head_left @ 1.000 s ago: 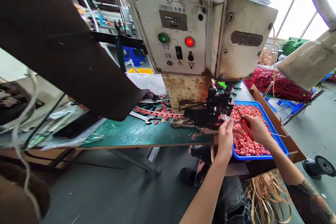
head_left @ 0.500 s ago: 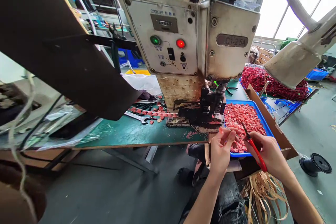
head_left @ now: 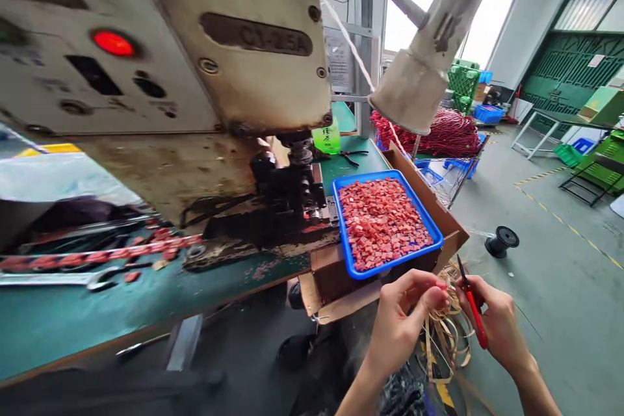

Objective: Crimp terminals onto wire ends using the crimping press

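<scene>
My left hand is held low in front of the bench, its fingertips pinched together on something small that I cannot make out. My right hand is close beside it, closed on red-handled scissors whose dark tip points up and to the left. Both hands hover below a blue tray heaped with small red pieces, which rests on a cardboard box at the bench's front edge. Left of the tray stands the press machine with its dark tooling head.
A red lamp glows on the machine's panel. A strip of red pieces and a wrench lie on the green bench. Tan strip waste hangs below the hands. Red wire bundles and a black spool lie to the right.
Both hands drew back from the machine's tooling head, down and away from the tray. The view swung right and closer. The scissors stayed in my right hand.
</scene>
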A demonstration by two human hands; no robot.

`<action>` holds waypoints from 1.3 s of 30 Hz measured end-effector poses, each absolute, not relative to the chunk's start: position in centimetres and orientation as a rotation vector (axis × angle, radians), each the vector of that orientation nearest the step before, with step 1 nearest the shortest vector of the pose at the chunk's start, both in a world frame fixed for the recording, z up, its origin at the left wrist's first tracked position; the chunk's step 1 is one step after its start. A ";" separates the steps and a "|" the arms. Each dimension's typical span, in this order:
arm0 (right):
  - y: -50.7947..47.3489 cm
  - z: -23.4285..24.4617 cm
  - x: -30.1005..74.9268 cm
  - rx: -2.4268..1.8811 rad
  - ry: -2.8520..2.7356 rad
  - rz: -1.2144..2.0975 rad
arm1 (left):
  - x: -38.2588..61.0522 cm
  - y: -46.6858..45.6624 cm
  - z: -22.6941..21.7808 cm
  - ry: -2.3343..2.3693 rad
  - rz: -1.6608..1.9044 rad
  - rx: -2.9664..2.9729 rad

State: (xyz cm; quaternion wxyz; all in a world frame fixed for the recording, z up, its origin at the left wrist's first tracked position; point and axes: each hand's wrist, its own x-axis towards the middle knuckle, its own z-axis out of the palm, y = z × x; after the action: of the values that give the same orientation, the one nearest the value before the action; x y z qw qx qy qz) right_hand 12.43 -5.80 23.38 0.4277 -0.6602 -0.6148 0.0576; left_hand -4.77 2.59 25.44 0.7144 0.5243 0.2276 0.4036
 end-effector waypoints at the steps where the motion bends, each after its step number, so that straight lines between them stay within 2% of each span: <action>1: -5.9 23.1 12.5 -1.648 -1.542 0.158 | -4.6 2.5 25.5 0.524 0.862 1.152; 11: -7.0 20.4 12.8 -1.690 -1.368 0.506 | -3.4 2.2 25.5 0.536 0.709 1.608; 15: -9.2 19.2 12.4 -1.609 -1.044 0.629 | -2.7 2.2 24.3 0.544 0.746 1.440; 21: -12.0 17.6 9.6 -1.523 -1.022 0.717 | -2.6 2.3 23.6 0.572 0.685 1.291; 32: -9.0 21.1 8.9 -1.456 -1.086 0.783 | -3.2 1.8 23.6 0.599 0.584 1.266; 39: -9.0 21.4 8.5 -1.526 -1.101 0.780 | -3.3 1.7 23.2 0.625 0.627 1.295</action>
State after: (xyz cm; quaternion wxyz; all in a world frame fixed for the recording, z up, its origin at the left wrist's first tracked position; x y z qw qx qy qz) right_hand 8.50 -8.98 21.39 0.5247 -0.6376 -0.4602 0.3261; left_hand -3.29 1.71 23.22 0.7078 0.5833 0.2815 0.2822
